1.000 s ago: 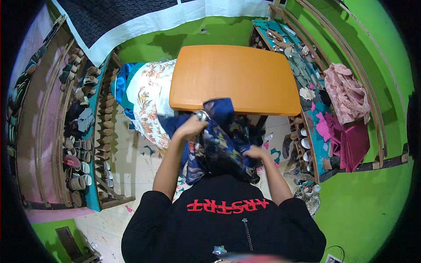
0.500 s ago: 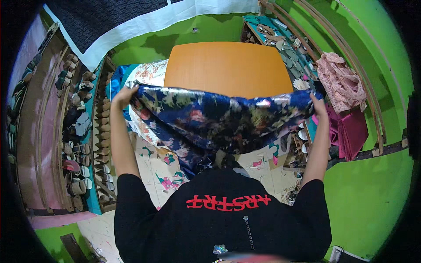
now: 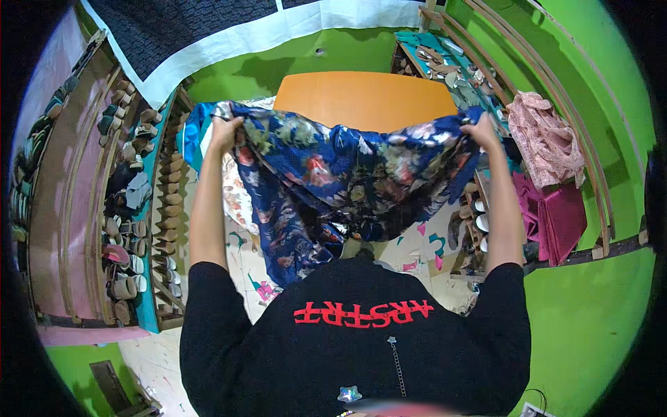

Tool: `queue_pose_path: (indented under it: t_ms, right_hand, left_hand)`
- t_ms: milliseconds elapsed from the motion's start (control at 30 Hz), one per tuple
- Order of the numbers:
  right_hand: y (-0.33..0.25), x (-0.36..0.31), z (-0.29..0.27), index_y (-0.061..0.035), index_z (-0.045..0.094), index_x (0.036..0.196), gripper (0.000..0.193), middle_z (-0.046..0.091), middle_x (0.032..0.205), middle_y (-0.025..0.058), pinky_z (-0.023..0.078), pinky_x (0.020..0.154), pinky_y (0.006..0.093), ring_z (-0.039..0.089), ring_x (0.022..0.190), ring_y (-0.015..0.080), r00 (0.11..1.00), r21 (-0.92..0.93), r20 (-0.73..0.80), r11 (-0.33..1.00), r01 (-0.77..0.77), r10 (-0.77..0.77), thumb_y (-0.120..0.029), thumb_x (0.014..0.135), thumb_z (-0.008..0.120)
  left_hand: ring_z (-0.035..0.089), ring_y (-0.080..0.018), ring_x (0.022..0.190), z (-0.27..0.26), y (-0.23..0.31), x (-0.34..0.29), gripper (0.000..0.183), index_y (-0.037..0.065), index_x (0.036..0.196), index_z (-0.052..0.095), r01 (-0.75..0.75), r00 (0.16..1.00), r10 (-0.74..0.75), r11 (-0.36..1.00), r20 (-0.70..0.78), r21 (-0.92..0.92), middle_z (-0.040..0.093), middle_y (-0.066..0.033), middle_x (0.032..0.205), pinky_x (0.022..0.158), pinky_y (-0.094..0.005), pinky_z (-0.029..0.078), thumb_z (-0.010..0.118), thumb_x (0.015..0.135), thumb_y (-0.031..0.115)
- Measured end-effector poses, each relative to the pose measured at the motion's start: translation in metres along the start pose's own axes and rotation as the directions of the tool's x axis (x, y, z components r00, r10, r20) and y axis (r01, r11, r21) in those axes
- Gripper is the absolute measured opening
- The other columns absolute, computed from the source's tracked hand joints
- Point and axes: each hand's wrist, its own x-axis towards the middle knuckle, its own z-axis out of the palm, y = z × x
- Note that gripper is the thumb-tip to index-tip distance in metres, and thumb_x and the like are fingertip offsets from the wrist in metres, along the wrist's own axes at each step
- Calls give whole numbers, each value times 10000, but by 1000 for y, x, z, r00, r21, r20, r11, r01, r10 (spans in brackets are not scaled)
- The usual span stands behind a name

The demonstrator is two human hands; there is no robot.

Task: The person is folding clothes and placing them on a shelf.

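A dark blue shiny fabric [image 3: 326, 163] with a floral pattern in red, cream and green hangs spread in front of me. At its upper left corner, my left hand [image 3: 224, 133] is closed on the edge. My right hand [image 3: 482, 131] grips the upper right corner. Between the hands the top edge sags in a shallow curve, and the lower left part drapes down toward my body. Behind the cloth stands an orange table [image 3: 361, 94], its near part hidden by the fabric.
Shelves of shoes and wooden shoe lasts [image 3: 167, 187] line the left. A white floral cloth [image 3: 236, 187] lies behind my left forearm. Pink lace cloth [image 3: 545, 132] and magenta fabric [image 3: 559, 215] rest on the right-hand rack. Coloured scraps [image 3: 262, 288] litter the tiled floor.
Both hands have moved up and closer together, raising the fabric over more of the table. Its top edge sags more, and its folds hang fuller on the left.
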Motion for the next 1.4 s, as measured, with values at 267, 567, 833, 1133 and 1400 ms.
queue_pose_path:
  t_ms: [267,567,833,1133,1400]
  right_hand:
    - [9,23,-62,-2,510,1006,521,563,929,85,411,751,327,515,828,181,913,461,-409,861,214,-9,-398,693,638]
    - [65,-36,62,12,601,924,497,593,938,128,419,739,351,556,845,219,959,257,127,925,-280,255,-350,594,686]
    - [41,-23,-16,-3,538,1046,621,578,915,46,435,608,286,548,731,172,667,603,-586,797,-19,460,-517,701,585]
    - [-3,-72,85,71,569,857,430,599,836,192,456,689,329,587,795,282,996,50,85,999,-3,-1,-199,533,652]
    - [36,18,-72,-1,537,947,288,570,888,228,420,731,408,544,842,375,915,-332,-402,937,-107,-38,-189,729,516]
  left_hand:
    - [573,-208,683,-35,77,40,225,58,927,539,-214,959,53,781,-279,-587,577,-68,789,659,-386,479,503,844,264]
    - [431,-169,438,-72,-43,47,258,85,730,500,424,906,-422,902,-40,84,486,-37,573,427,-302,370,451,846,311]
    - [566,-193,559,-143,11,20,388,61,888,571,372,920,-391,879,-5,-300,611,-64,739,462,-328,445,533,785,434]
    - [554,-200,680,-94,-2,-31,247,20,895,538,429,871,-463,879,163,207,576,-77,777,547,-394,460,640,671,37]
    - [545,-160,619,-148,48,9,220,-16,862,550,91,993,-65,947,-94,308,565,-58,752,550,-300,457,590,645,-1]
